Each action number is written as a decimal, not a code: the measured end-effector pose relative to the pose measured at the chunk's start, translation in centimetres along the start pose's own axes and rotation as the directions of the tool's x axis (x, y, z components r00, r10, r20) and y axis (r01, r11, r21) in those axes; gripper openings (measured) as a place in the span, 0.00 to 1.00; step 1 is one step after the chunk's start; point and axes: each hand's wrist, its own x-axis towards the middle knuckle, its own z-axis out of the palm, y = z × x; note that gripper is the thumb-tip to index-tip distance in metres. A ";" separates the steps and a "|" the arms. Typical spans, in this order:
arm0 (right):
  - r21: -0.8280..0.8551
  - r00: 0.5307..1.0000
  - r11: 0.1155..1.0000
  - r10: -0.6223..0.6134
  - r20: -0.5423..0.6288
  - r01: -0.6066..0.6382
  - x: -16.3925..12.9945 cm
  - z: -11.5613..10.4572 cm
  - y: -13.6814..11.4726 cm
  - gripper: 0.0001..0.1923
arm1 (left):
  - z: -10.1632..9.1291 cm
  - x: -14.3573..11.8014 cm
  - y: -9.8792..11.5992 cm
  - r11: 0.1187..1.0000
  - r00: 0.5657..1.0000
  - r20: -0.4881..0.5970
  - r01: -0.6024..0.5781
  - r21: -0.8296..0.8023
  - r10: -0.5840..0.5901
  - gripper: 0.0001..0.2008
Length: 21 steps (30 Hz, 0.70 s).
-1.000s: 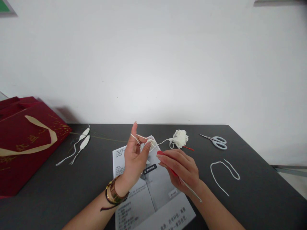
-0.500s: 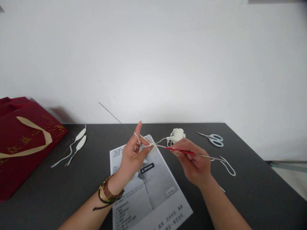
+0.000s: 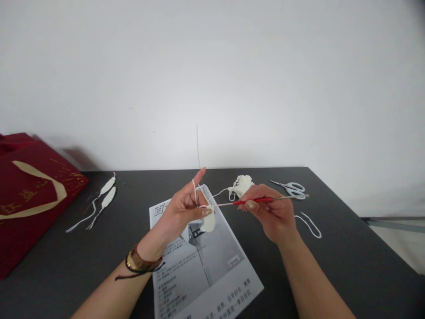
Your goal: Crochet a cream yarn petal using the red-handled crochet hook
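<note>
Two hands busy: left hand point(image 3: 183, 208) pinching white yarn piece point(image 3: 209, 223), right hand point(image 3: 272, 212) gripping crochet hook point(image 3: 252, 201), now levelled.

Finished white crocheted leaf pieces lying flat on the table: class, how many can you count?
2. Both lie side by side at the table's far left, beside the red gift bag: one leaf piece farther back, the other leaf piece just in front. None seem hidden.

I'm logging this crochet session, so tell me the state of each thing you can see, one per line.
left hand: raised, pinching the small white crocheted piece, yarn over the forefinger
right hand: closed on the crochet hook, held level, tip at the piece
yarn bundle: loose, on the table
scissors: closed, lying flat
instruction sheet: unfolded, flat
red bag: lying on its side
</note>
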 end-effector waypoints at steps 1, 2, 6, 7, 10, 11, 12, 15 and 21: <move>0.034 1.000 0.999 0.026 -0.006 -0.026 0.0 0.0 0.0 0.07 | 0.0 0.0 0.1 1.000 1.000 0.008 0.014 -0.014 -0.014 0.42; 0.061 0.999 0.997 0.044 -0.008 -0.044 0.1 0.0 -0.1 0.08 | 0.0 0.0 0.1 0.999 1.000 0.014 0.026 -0.028 -0.026 0.41; 0.124 0.998 0.990 0.064 -0.001 -0.064 0.2 -0.1 -0.3 0.08 | 0.0 -0.1 0.2 0.994 0.996 0.050 0.074 -0.079 -0.070 0.41; 0.137 0.998 0.988 0.065 0.005 -0.065 0.2 -0.1 -0.3 0.08 | 0.0 -0.2 0.2 0.992 0.995 0.063 0.088 -0.090 -0.082 0.41; 0.186 0.997 0.980 0.071 0.026 -0.075 0.3 -0.3 -0.2 0.07 | -0.2 -0.2 0.2 0.987 0.989 0.096 0.121 -0.106 -0.111 0.41; 0.202 0.997 0.976 0.076 0.032 -0.081 0.3 -0.3 -0.1 0.07 | -0.3 -0.2 0.2 0.986 0.988 0.103 0.129 -0.107 -0.118 0.41; 0.216 0.996 0.972 0.082 0.037 -0.088 0.3 -0.4 -0.1 0.07 | -0.3 -0.2 0.2 0.985 0.986 0.111 0.137 -0.108 -0.125 0.41; 0.235 0.995 0.968 0.083 0.053 -0.093 0.2 -0.4 -0.1 0.06 | -0.5 -0.2 0.3 0.982 0.980 0.139 0.158 -0.102 -0.144 0.41; 0.231 0.991 0.969 0.063 0.116 -0.089 0.3 -0.7 -0.5 0.06 | -0.4 -0.2 0.4 0.978 0.970 0.188 0.177 -0.110 -0.154 0.41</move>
